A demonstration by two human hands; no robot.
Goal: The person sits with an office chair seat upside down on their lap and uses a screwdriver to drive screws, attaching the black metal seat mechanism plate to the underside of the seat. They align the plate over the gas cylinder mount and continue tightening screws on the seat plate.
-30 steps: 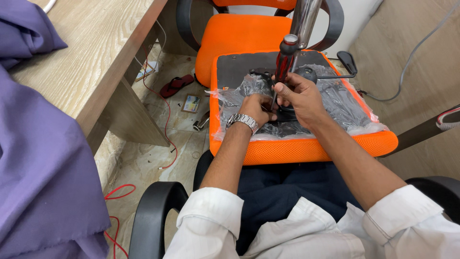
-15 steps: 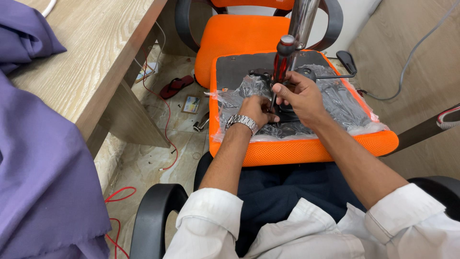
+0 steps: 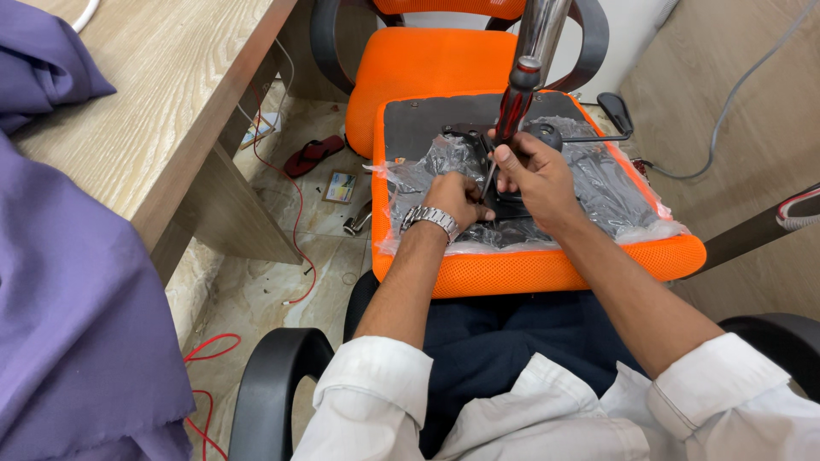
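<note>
An upturned orange chair seat (image 3: 547, 269) lies across my lap, its black underside up and partly covered by clear plastic wrap (image 3: 615, 192). A black metal mechanism plate (image 3: 504, 205) sits in the middle of it. My right hand (image 3: 534, 175) grips a screwdriver (image 3: 515, 107) with a red and black handle, held upright with its tip down at the plate. My left hand (image 3: 457, 201), with a silver wristwatch on the wrist, rests fingers curled on the plastic and the plate's left edge, beside the screwdriver's shaft.
A chrome gas-lift column (image 3: 542, 30) rises behind the seat. Another orange chair (image 3: 427, 68) stands beyond. A wooden desk (image 3: 162, 111) with purple cloth (image 3: 77, 307) fills the left. Red wires (image 3: 295, 213), a sandal (image 3: 312, 155) and small parts lie on the floor. Black armrests (image 3: 273, 384) flank me.
The screwdriver handle has shifted slightly; both hands stay in the same place on the mechanism plate.
</note>
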